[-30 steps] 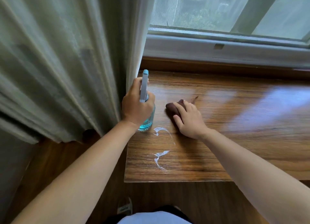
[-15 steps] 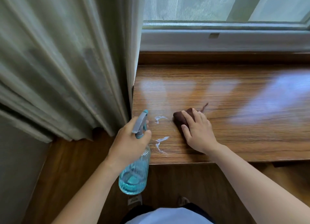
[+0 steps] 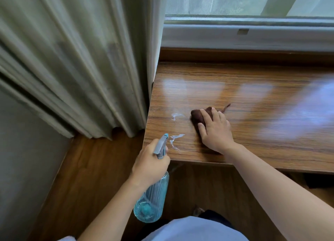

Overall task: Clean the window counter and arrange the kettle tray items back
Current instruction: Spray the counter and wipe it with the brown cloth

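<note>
Spray bottle (image 3: 151, 199): my left hand (image 3: 149, 165) grips it, now withdrawn below the counter (image 3: 253, 141) edge. Right hand (image 3: 216, 130) presses cloth (image 3: 197, 116) flat beside white streaks (image 3: 176, 139); wiping follows.

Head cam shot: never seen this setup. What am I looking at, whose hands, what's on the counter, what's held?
There is no robot here. A person wears one wide-angle camera on the head, and it looks forward and down, so both bare arms reach into the picture from the bottom.

The left hand grips a blue spray bottle by its grey trigger head, holding it off the counter's near edge, above the floor.

The right hand lies fairly flat on a brown cloth, pressing it on the wooden counter under the window.

Left of the cloth, two white streaks of what looks like sprayed cleaner sit on the wood, not yet wiped. A curtain hangs at the left. No kettle or tray shows in this view.
</note>
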The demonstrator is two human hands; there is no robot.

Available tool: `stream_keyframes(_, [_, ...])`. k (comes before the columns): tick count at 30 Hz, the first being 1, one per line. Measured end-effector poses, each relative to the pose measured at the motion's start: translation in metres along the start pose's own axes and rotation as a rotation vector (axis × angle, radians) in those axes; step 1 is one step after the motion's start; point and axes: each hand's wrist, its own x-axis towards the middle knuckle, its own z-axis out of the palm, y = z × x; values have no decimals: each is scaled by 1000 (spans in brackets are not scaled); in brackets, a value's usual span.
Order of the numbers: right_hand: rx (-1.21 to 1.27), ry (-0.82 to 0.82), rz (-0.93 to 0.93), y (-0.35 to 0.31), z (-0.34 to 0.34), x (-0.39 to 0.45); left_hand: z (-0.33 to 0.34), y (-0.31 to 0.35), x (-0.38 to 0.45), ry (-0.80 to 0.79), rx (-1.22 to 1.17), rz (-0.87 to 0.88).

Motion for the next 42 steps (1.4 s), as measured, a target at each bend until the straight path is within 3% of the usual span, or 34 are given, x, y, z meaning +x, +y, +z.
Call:
stream_keyframes(7, [-2, 0, 5, -2, 0, -1, 13, -15, -27, -50, 40, -63])
stream_keyframes(13, [11, -10, 7, -1, 0, -2, 13, -19, -35, -38, 18, 20])
stream_keyframes(17, [20, -23, 6, -2, -2, -3, -10, -6, -21, 123, -119, 176])
stream_keyframes(23, [23, -19, -91, -14, 0, -31, -42, 25, 29, 506, -212, 421])
stream_keyframes(27, [2, -62, -121, -41, 6, -70, -44, 27, 79, 579, -183, 517])
stream_keyframes(31, [-2, -106, -128, -70, 14, -90, -45, 24, 116, 520, -148, 595])
stream_keyframes(36, [-16, -118, -116, -83, 10, -49, -51, 25, 141, 504, -108, 628])
stream_keyframes(42, [-42, -48, 22, -86, 5, 77, -46, 16, 147, 517, -102, 690])
